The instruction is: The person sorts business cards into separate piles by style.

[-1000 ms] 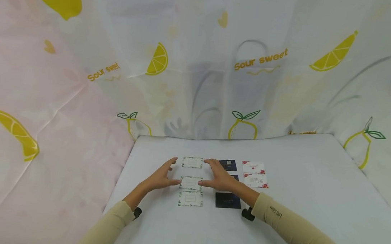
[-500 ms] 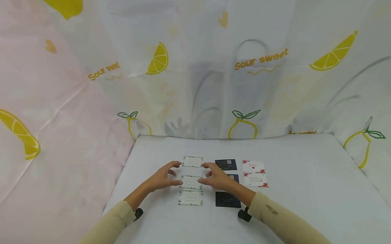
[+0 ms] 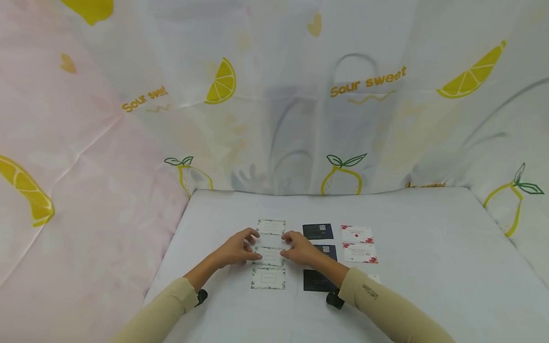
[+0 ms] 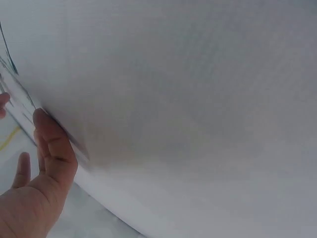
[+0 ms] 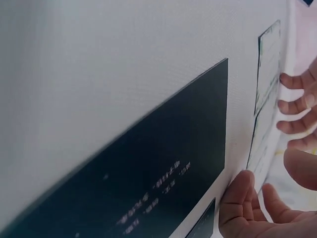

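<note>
Three white cards with leafy borders lie in a column: a far card [image 3: 271, 227], a middle card [image 3: 269, 257] and a near card [image 3: 268, 279]. My left hand [image 3: 236, 248] is at the middle card's left side, its thumb tip overlapping that edge in the head view. Opposite it, my right hand [image 3: 301, 249] has its thumb at the right edge. Both hands have loosely bent fingers, with index tips level with the gap below the far card. In the left wrist view, the left hand [image 4: 49, 168] touches close to a card edge; the right wrist view shows the right hand [image 5: 262, 213] near the column.
Right of the column are three dark cards, the nearest dark card [image 3: 318, 280] beside my right wrist. Farther right lie white cards with red flowers [image 3: 357, 234], one partly hidden by my right sleeve [image 3: 383, 306]. A printed curtain [image 3: 276, 116] hangs behind the white table [image 3: 435, 248].
Both hands have come closer together around the middle white card, the left moving right and slightly nearer. Their fingers are more bent than before. The cards keep their places.
</note>
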Tool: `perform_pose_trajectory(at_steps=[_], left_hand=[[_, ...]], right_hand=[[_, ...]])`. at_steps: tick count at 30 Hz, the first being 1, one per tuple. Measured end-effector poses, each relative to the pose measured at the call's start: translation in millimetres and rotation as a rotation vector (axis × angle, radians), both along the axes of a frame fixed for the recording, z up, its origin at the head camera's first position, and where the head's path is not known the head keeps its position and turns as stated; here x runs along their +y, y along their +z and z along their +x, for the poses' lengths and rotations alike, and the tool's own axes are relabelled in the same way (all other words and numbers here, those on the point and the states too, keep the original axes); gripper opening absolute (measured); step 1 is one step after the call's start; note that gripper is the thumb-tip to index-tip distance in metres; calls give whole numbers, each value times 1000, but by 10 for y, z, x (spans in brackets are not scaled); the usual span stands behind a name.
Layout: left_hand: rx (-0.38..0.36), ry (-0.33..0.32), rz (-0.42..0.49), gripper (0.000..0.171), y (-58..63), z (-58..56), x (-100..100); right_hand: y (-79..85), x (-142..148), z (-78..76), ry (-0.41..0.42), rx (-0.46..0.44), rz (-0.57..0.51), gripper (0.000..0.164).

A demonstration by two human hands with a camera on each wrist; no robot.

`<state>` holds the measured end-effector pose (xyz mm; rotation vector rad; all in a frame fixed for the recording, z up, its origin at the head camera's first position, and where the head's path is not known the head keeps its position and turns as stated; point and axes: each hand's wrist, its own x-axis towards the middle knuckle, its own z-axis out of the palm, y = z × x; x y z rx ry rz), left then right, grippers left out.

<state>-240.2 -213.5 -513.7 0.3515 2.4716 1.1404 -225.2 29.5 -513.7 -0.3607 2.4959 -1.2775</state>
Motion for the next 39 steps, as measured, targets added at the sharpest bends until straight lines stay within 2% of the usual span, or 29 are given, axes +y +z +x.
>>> perform_pose_trajectory(at_steps=[5,9,16,23,31,39], left_hand=[[26,-36,-46,64,27,-8,68],[60,-48,-85,60,40,-14,115],[145,-71,-215,52,-49,41,147],[200,-117,-219,48,-54,91,181],[195,-108,-236,48,-29,72,198],[173,-59,-253,48,-20,70,199]], right_hand=[[-15,-43,-34,6,24,73,41],[-4,-78,-64,59,39,107,44],[-77,-155,-53,103,73,197,50],[-107,-201,2,103,157,295,48],[-48,-244,-3,108,164,349,48],[-10,-269,-15,127,173,374,49]])
